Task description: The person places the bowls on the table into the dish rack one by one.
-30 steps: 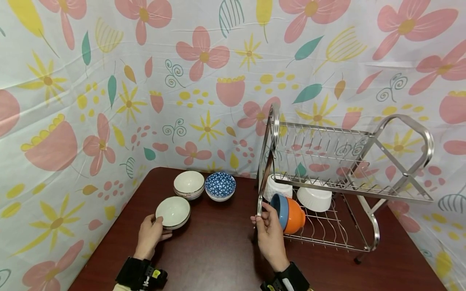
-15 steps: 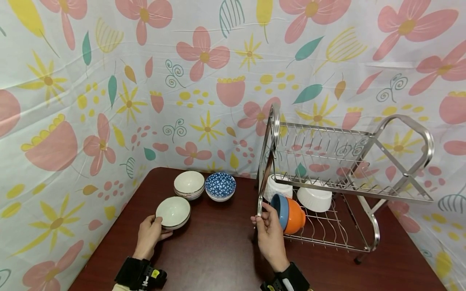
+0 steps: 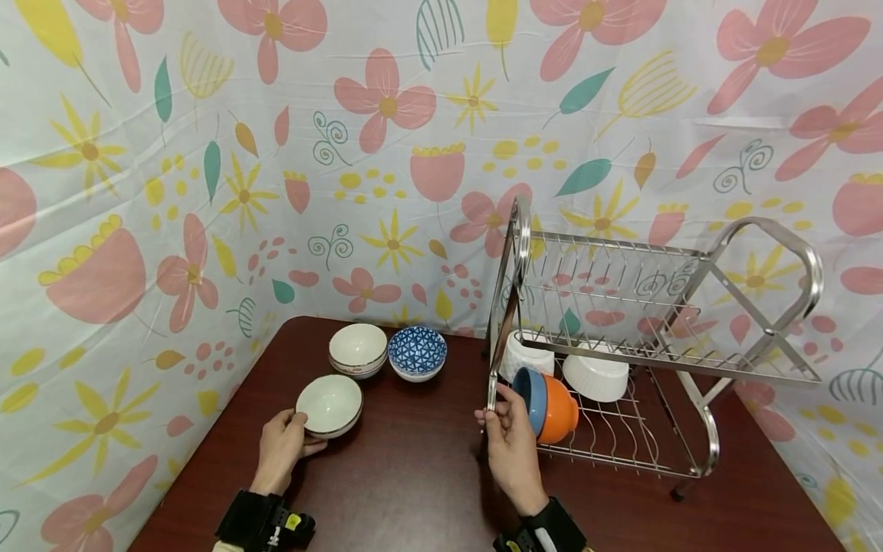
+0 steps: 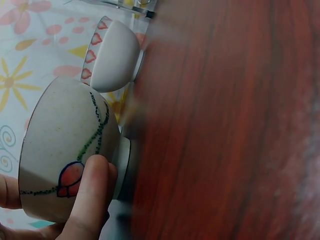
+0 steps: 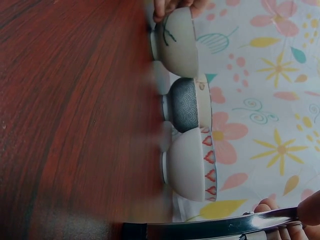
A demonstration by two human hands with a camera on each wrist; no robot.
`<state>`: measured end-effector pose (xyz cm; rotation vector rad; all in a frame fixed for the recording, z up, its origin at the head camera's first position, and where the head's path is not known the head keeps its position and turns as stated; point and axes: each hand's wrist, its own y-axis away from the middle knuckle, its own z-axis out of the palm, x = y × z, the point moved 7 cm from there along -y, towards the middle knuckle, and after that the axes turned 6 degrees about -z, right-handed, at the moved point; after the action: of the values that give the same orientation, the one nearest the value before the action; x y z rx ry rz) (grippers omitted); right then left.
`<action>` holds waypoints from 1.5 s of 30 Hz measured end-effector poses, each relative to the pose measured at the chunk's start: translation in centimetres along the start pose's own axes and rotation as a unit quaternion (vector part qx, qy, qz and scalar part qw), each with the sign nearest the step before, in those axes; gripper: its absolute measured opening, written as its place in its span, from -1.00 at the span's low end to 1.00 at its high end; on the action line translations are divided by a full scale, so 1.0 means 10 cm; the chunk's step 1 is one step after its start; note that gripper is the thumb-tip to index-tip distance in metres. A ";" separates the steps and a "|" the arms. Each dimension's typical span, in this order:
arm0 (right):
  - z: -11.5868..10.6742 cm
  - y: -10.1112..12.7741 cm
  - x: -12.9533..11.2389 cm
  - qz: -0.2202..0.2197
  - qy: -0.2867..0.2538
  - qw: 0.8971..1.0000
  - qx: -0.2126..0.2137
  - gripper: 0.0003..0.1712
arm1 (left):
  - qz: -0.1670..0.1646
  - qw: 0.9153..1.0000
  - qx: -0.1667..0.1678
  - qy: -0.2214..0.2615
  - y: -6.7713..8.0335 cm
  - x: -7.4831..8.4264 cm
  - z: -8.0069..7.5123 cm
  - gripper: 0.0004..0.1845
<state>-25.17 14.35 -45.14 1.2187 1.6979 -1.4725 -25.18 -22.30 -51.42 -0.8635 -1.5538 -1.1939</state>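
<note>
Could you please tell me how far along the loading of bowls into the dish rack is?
Done: an orange bowl and two white dishes already sit in the rack. In hand: the left hand grips a white bowl on the table; the right hand holds the rack's frame. Left: two more bowls, one white, one blue-patterned.

A small white bowl [image 3: 329,405] with a dark rim line is held by the left hand [image 3: 279,451] near the left edge of the tabletop [image 3: 414,475]; its outer wall carries a green stem and a red tulip, and it stands upright. The front upright of a steel dish rack [image 3: 498,360], standing toward the right edge of the tabletop, is gripped by the right hand [image 3: 510,445].
</note>
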 end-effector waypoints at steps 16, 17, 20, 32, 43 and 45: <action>0.00 0.01 -0.01 0.002 0.004 1.000 0.008 -0.45 | 0.010 0.999 -0.032 0.009 0.08 0.09 0.20 -0.52; 0.00 0.01 -0.01 0.003 0.004 1.000 0.008 -0.45 | 0.014 0.999 -0.035 0.008 0.10 0.11 0.22 -0.53; 0.00 0.01 0.00 0.008 0.002 1.000 0.008 -0.45 | 0.023 0.999 -0.046 0.009 0.14 0.14 0.30 -0.56; 0.01 0.01 0.04 0.033 -0.013 0.999 0.004 -0.43 | 0.061 0.994 -0.086 0.024 0.25 0.29 0.68 -0.60; -0.02 0.02 -0.33 0.049 -0.003 0.999 -0.001 -0.43 | 0.079 0.988 -0.134 0.017 0.36 0.29 1.05 -0.62; -0.02 0.02 -0.33 0.048 -0.001 0.999 0.000 -0.42 | 0.079 0.986 -0.147 0.016 0.37 0.29 1.10 -0.62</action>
<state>-23.60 13.70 -42.30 1.2801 1.6149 -1.4162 -25.50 -10.75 -48.28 -1.1313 -1.2746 -1.3320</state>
